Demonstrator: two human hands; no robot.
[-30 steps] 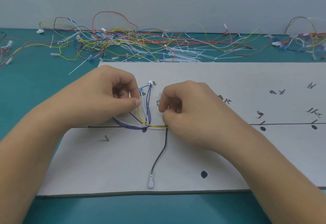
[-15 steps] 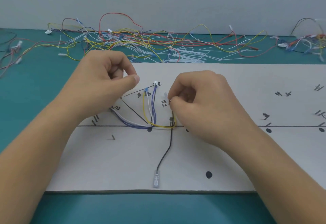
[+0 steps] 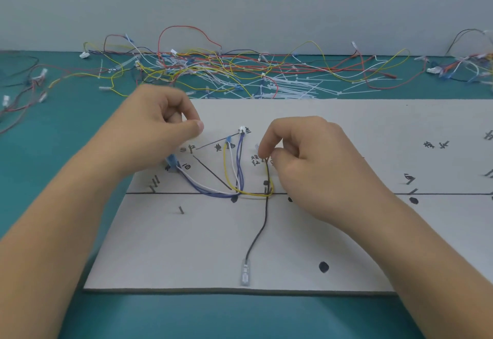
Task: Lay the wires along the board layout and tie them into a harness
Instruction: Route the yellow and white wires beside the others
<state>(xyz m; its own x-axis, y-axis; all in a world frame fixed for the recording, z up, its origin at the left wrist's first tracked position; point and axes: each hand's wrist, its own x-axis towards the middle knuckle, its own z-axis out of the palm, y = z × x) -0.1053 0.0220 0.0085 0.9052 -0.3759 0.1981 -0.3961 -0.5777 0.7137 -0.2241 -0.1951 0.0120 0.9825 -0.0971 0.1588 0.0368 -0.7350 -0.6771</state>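
Grey board (image 3: pixel 346 245) lies flat on the teal table (image 3: pixel 53 138), marked with a black trunk line, branch lines and handwritten station labels. The wires are on its left part. The yellow wire (image 3: pixel 226 173), white wire (image 3: pixel 234 170) and purple wires (image 3: pixel 241 162) drop from their labelled ends and merge along the trunk line. The black wire (image 3: pixel 262 229) runs from the junction towards the near edge and ends in a clear-sleeved terminal (image 3: pixel 245 276).

Grip state: the right hand (image 3: pixel 306 162) pinches the free end of the yellow wire between thumb and forefinger, just above the junction. The left hand (image 3: pixel 160 119) is raised over the left branch with its fingers curled and thumb against the forefinger. The view is blurred there, so whether it holds anything cannot be told.

No tie is visible on the bundle, so the layout appears loose.

Risks noted:
- A pull on the yellow end would likely tighten its loop and drag the merged wires off the trunk line, as nothing pins them.
- The white connector (image 3: pixel 242 129) and the blue connector (image 3: pixel 172 163) rest unrestrained at their stations, and tension could shift them off their labels.
- The black wire is free along its length, so a passing right forearm could sweep it aside.
- The cable ties (image 3: pixel 293 85) lie beyond the board among the loose wires (image 3: pixel 213 66). Reaching for one means releasing a hold.
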